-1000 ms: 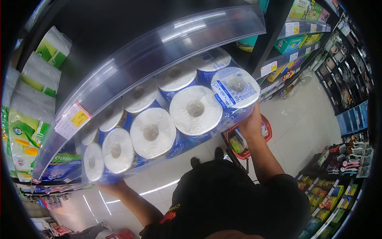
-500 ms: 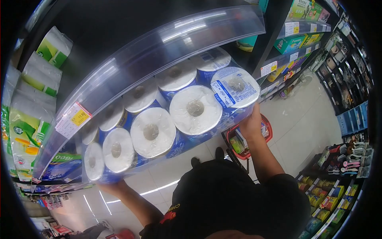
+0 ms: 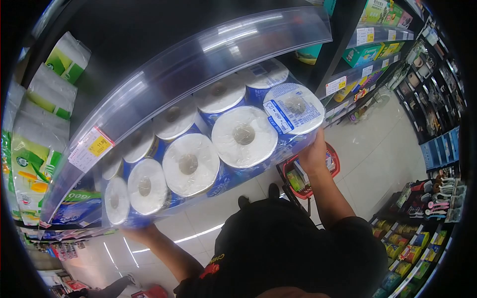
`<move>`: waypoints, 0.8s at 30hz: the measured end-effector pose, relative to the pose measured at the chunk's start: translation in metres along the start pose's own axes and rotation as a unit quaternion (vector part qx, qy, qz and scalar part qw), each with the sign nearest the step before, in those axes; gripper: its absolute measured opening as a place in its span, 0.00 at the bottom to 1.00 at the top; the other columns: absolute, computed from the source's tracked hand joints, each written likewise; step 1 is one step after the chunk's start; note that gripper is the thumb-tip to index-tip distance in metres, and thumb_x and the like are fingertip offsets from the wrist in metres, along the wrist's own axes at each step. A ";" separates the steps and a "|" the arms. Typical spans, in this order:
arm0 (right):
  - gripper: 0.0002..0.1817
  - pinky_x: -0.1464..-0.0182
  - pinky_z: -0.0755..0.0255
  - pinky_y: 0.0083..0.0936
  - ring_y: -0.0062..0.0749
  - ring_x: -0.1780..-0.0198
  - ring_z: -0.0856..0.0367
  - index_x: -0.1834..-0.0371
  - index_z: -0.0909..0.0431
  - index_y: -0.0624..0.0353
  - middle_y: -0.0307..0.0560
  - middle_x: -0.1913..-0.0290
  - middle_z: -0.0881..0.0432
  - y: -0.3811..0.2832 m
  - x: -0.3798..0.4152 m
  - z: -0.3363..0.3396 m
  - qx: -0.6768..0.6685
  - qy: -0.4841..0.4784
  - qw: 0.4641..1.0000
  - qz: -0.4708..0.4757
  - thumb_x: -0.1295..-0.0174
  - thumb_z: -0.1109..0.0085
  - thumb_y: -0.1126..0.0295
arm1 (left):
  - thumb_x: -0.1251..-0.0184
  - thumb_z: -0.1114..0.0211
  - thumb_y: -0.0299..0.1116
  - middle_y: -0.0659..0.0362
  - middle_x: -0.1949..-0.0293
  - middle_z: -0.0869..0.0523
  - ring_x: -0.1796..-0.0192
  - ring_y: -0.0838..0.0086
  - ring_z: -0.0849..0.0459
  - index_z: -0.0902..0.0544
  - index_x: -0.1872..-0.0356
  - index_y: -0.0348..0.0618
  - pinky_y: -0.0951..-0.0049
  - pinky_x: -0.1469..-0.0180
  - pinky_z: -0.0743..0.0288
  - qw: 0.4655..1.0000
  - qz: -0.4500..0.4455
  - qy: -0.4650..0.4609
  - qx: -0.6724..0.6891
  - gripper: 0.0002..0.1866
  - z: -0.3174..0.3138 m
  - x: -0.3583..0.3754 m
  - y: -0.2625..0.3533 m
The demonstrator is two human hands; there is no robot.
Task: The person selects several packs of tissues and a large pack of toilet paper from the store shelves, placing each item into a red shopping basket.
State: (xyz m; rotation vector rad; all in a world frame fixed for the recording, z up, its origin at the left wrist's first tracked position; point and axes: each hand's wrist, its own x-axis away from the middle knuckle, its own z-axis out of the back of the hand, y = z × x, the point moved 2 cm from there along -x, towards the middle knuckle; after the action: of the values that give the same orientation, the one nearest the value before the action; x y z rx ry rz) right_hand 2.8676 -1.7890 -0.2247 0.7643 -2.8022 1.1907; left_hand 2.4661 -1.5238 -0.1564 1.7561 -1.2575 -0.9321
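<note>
A long pack of toilet paper rolls (image 3: 244,136) in clear and blue plastic is held level between my two hands, its white roll ends facing up. My left hand (image 3: 139,232) grips the pack's left end from below, with most of its fingers hidden under it. At the right end, my right hand (image 3: 313,155) is closed against the side, its fingertips partly out of sight. The pack's far row of rolls lies behind and beneath the clear shelf-edge strip (image 3: 233,37), which carries a price tag (image 3: 92,149).
White tissue packs (image 3: 37,159) stand on the shelf at the left. A red shopping basket (image 3: 334,161) with goods sits on the floor below my right hand. Shelves with boxes (image 3: 365,54) rise at the right. Canned goods (image 3: 410,253) fill a lower rack. Another person's leg (image 3: 114,287) shows at bottom left.
The pack and both hands stay practically where they were. At bottom left, the other person's leg has shifted slightly.
</note>
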 end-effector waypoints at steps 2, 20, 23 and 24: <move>0.25 0.37 0.34 0.32 0.32 0.39 0.24 0.36 0.29 0.56 0.41 0.41 0.21 0.001 0.000 0.000 -0.007 -0.008 1.000 0.002 0.25 0.60 0.50 | 0.25 0.49 0.44 0.46 0.38 0.24 0.40 0.55 0.21 0.30 0.35 0.31 0.54 0.41 0.21 1.000 0.005 0.010 0.007 0.27 -0.003 0.003 0.001; 0.25 0.40 0.32 0.30 0.30 0.40 0.24 0.37 0.28 0.55 0.40 0.42 0.20 0.000 0.000 0.001 0.005 -0.005 1.000 -0.002 0.25 0.59 0.50 | 0.25 0.47 0.37 0.45 0.42 0.22 0.45 0.58 0.19 0.29 0.37 0.28 0.58 0.47 0.18 0.994 -0.072 -0.033 -0.074 0.24 0.009 -0.002 -0.004; 0.25 0.39 0.33 0.31 0.30 0.39 0.24 0.36 0.28 0.56 0.40 0.41 0.21 -0.002 0.002 -0.004 0.003 -0.013 1.000 0.006 0.25 0.59 0.50 | 0.24 0.48 0.38 0.46 0.42 0.22 0.45 0.58 0.19 0.29 0.37 0.29 0.58 0.48 0.18 0.979 -0.128 -0.049 -0.149 0.24 0.014 -0.004 -0.007; 0.25 0.38 0.33 0.31 0.30 0.39 0.24 0.36 0.29 0.56 0.40 0.41 0.21 -0.003 0.003 -0.005 0.003 -0.014 1.000 0.010 0.25 0.59 0.50 | 0.24 0.48 0.39 0.46 0.42 0.22 0.45 0.58 0.19 0.29 0.37 0.29 0.58 0.48 0.18 0.980 -0.125 -0.049 -0.148 0.24 0.017 -0.006 -0.008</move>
State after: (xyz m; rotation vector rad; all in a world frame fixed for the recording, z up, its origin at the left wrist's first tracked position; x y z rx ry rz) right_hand 2.8653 -1.7882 -0.2184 0.7624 -2.8371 1.2002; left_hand 2.4528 -1.5190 -0.1703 1.6685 -0.9117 -1.2942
